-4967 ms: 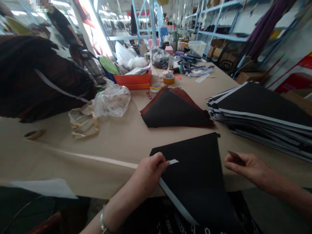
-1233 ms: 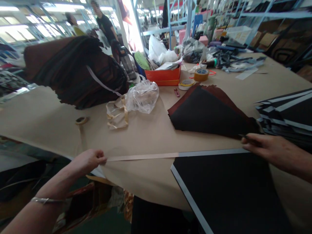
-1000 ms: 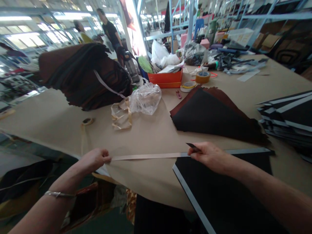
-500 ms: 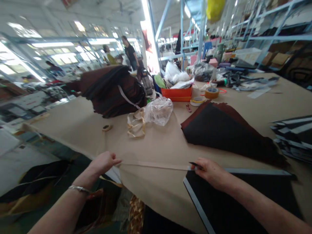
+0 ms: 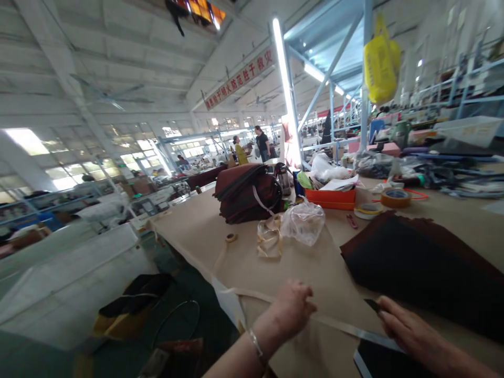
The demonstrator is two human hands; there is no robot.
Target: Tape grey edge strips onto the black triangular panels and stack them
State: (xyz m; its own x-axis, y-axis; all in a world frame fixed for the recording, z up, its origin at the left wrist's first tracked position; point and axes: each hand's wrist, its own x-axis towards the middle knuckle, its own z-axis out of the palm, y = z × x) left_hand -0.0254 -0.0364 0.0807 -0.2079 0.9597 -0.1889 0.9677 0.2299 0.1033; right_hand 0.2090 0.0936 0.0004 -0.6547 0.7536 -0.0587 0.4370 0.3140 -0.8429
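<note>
My left hand (image 5: 293, 310) is closed in a pinch on a thin tan backing strip (image 5: 342, 326). The strip runs across the brown paper-covered table (image 5: 197, 231) to my right hand (image 5: 411, 336). My right hand is closed around a small dark blade-like tool (image 5: 372, 305), whose tip touches the strip. Below both hands, only the grey-edged corner of a black sheet (image 5: 380, 363) shows at the bottom edge. A silver bangle sits on my left wrist.
A fanned pile of dark sheets (image 5: 413, 262) lies right of my hands. Farther back are a brown fabric bundle (image 5: 246, 194), a clear plastic bag (image 5: 303, 223), an orange box (image 5: 331, 198) and tape rolls (image 5: 396, 198). Two people (image 5: 262, 144) stand far off. The table's left edge drops to the floor.
The view has tilted up, so the hands sit low in frame. My left hand has come right along the strip, closer to my right hand. Most of the black sheet is out of view.
</note>
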